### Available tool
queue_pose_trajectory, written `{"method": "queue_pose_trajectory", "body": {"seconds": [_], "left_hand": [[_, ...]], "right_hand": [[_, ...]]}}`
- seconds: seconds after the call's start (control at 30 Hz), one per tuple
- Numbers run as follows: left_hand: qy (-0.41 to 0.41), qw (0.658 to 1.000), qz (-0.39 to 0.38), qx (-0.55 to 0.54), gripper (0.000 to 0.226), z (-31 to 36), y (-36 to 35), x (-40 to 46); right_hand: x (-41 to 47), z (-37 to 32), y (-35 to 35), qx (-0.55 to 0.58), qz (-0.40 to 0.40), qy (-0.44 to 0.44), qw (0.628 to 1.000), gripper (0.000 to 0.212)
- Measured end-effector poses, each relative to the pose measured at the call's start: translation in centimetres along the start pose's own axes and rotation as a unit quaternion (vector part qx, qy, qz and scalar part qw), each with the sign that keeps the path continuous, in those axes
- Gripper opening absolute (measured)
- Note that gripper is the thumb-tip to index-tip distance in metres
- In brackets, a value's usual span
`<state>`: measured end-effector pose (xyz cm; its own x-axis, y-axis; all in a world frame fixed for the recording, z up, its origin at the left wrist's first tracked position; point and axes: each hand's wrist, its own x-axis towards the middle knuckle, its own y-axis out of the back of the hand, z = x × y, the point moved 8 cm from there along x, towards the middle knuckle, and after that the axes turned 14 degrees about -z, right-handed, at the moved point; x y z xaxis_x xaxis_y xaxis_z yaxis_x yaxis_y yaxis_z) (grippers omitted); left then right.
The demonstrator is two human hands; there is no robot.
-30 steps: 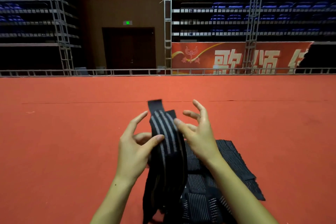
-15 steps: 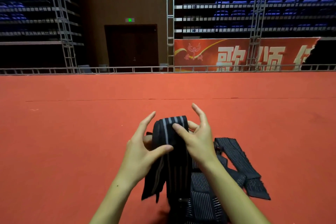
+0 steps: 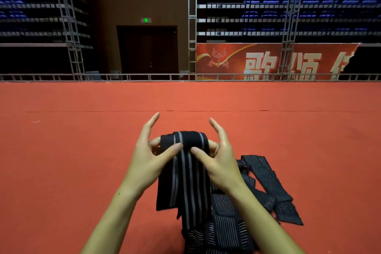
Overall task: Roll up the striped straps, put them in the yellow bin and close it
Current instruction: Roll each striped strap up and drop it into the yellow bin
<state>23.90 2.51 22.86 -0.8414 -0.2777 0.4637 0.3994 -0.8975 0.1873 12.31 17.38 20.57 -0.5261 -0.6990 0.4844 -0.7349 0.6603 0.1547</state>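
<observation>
A black strap with grey stripes (image 3: 185, 177) is held up in front of me, its top end folded over into a small roll. My left hand (image 3: 151, 156) pinches the roll's left side between thumb and curled fingers, index finger raised. My right hand (image 3: 218, 156) pinches the right side the same way. The strap's loose length hangs down to a pile of more striped straps (image 3: 261, 189) on the red floor. No yellow bin is in view.
Red carpet floor (image 3: 82, 150) stretches all around, with a seam line across it farther off. A low metal rail (image 3: 144, 77) bounds its far edge. Behind stand truss towers, a red banner, a dark doorway and rows of blue seats.
The strap's upright top end has been folded down and rolled toward me. Both hands have closed in on the roll, thumbs now meeting on its front. The hanging length sits lower.
</observation>
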Motion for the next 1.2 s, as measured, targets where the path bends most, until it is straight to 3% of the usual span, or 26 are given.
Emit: {"method": "queue_pose_trajectory", "body": {"seconds": [0.33,0.53,0.7,0.87,1.07,1.2], "left_hand": [[-0.02,0.999,-0.011,0.024,0.081,-0.2,-0.6,0.2],[-0.03,0.998,0.06,-0.014,0.078,-0.5,1.1,0.9],[-0.031,0.999,-0.032,0.006,0.083,-0.2,-0.3,0.5],[-0.038,0.998,0.014,0.041,0.084,-0.5,1.6,-0.2],[-0.012,0.998,-0.019,0.054,0.08,-1.5,1.2,-0.1],[0.022,0.999,-0.037,0.004,0.074,-2.1,0.3,-0.2]], "right_hand": [[1.9,0.0,0.8,-0.03,0.027,0.008,0.999,0.086],[0.2,1.2,-1.0,0.009,-0.091,-0.061,0.994,0.103],[0.4,0.5,0.9,-0.012,0.005,-0.027,1.0,0.09],[-0.1,-0.1,2.7,-0.048,0.057,-0.035,0.997,0.091],[-0.5,-0.5,2.6,0.048,0.048,-0.041,0.997,0.09],[-0.1,-1.5,2.0,0.08,0.045,-0.022,0.996,0.09]]}}
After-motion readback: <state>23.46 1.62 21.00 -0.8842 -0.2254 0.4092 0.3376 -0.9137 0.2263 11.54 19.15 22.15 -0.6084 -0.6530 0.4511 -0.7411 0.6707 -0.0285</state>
